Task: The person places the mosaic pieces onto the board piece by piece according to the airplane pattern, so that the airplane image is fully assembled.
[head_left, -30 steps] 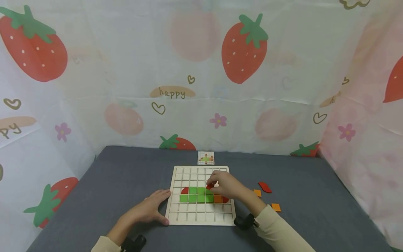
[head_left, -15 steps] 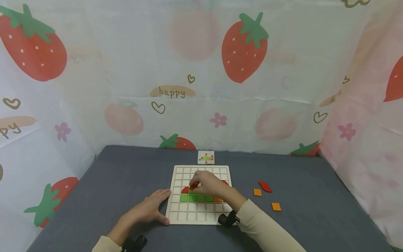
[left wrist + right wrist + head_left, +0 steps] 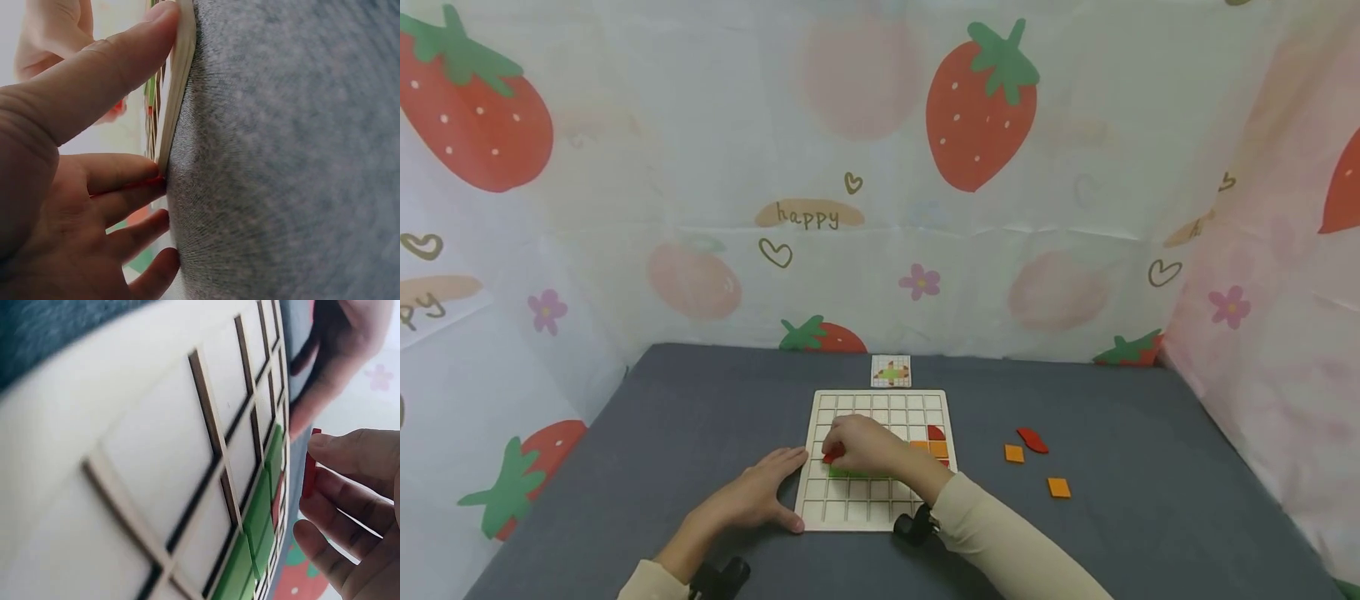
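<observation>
A pale wooden grid board lies on the table. My right hand is over its left middle part, pinching a thin red tile between thumb and fingers. In the right wrist view that tile is seen edge-on, apart from the board. Green square tiles sit in the grid, partly hidden by the hand in the head view. Further right in the grid are orange square tiles and a rounded red tile. My left hand touches the board's left edge with thumb and fingertips, fingers extended.
Right of the board lie a leaf-shaped red tile, an orange square tile and another orange tile. A small pattern card lies behind the board. Printed curtains surround the dark grey tabletop.
Across the board my right hand has moved left with the red tile, uncovering the orange tiles and a red one at the right. My left hand stays at the edge.
</observation>
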`<state>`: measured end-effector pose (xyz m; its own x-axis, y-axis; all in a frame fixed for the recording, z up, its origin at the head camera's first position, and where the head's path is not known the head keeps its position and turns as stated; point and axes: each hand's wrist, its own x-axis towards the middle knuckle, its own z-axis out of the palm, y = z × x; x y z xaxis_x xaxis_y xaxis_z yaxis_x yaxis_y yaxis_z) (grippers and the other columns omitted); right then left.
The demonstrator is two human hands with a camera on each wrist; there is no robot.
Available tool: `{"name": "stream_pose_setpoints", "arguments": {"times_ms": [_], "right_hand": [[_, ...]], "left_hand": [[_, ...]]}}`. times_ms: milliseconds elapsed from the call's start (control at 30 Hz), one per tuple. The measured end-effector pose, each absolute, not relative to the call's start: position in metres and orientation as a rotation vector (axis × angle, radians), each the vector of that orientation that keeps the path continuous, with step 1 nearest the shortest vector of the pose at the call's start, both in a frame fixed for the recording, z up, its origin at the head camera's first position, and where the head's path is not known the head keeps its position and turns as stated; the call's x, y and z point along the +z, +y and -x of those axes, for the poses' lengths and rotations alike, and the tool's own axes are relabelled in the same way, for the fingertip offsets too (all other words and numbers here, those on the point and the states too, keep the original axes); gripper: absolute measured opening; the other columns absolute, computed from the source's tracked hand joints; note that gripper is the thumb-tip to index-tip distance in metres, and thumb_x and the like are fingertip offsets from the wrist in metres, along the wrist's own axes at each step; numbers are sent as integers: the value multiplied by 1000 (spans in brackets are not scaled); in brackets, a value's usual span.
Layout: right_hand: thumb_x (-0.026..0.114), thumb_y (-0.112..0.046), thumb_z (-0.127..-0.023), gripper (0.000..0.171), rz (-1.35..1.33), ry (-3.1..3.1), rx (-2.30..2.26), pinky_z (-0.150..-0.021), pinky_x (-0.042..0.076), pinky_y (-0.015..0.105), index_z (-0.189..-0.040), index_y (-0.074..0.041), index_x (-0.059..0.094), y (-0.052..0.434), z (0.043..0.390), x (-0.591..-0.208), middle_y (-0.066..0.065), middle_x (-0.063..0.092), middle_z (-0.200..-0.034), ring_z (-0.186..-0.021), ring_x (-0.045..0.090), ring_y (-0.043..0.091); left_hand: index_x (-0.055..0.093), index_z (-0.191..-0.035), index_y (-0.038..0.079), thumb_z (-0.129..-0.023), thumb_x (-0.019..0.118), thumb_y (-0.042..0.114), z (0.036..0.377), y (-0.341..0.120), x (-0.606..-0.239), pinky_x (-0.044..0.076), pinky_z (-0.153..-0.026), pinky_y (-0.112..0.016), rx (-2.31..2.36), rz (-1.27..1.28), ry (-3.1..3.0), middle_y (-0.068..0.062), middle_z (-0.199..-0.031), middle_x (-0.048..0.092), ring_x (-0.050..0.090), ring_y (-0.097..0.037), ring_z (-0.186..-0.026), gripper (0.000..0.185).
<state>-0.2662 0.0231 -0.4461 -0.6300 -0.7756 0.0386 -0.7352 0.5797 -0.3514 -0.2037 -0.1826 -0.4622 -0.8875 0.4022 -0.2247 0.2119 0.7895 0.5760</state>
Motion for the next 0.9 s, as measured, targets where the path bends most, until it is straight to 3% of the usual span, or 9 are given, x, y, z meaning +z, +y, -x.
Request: {"name": "stream_pose_setpoints", "arguments": {"times_ms": [267, 900], "right_hand": [[72, -16, -86, 18, 1291, 2684, -417, -73, 47, 16, -103, -12, 76, 9, 263, -449, -2, 68, -95, -80, 56, 4], [72, -13, -84, 16, 1313, 2708, -361, -71, 45, 15, -99, -14, 77, 1, 259, -453, -5, 67, -90, -78, 55, 3]], "left_hand": [[39, -146, -4, -64, 88, 29, 203, -182, -461, 24, -104, -73, 798, -478, 2658, -21, -154, 36, 26, -45, -144, 101], [39, -147, -1, -64, 89, 28, 203, -181, -460, 25, -104, -73, 813, -463, 2640, -21, -153, 37, 28, -44, -144, 101]]}}
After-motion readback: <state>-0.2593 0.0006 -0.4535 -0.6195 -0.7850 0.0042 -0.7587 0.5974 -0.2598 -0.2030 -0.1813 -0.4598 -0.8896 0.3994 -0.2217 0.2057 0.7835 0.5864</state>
